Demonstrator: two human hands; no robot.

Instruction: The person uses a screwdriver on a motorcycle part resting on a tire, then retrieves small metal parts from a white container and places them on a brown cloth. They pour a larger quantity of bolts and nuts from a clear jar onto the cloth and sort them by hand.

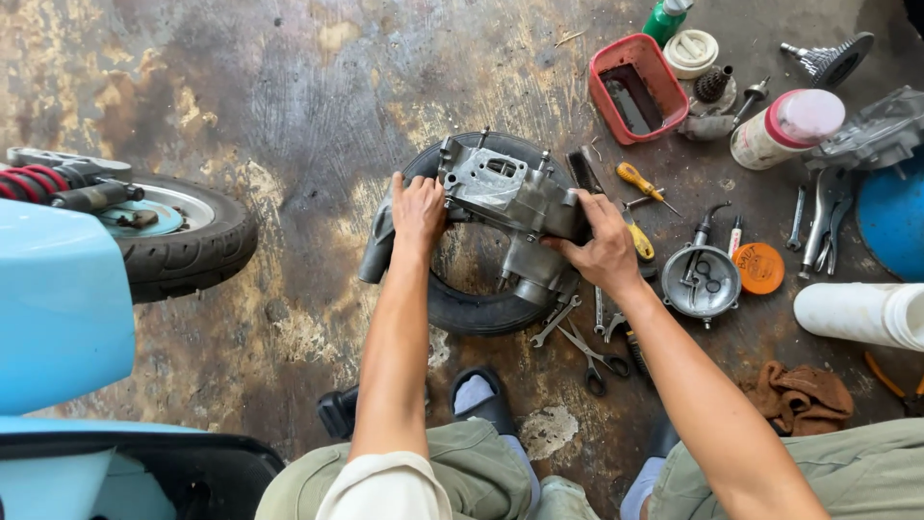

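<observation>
Engine casing (510, 207) (grey metal) clasped by left hand (418, 210) and right hand (602, 246), each grip curled tight.

Tyre (472, 310): upper half hidden behind engine casing (510, 197). Left hand (418, 210) fingertips out of sight over casing edge. Blue scooter body (58, 308) cut off at left and bottom edges. Blue round item (893, 220) and white cylinder (861, 313) cut off at right edge; type unclear.
</observation>
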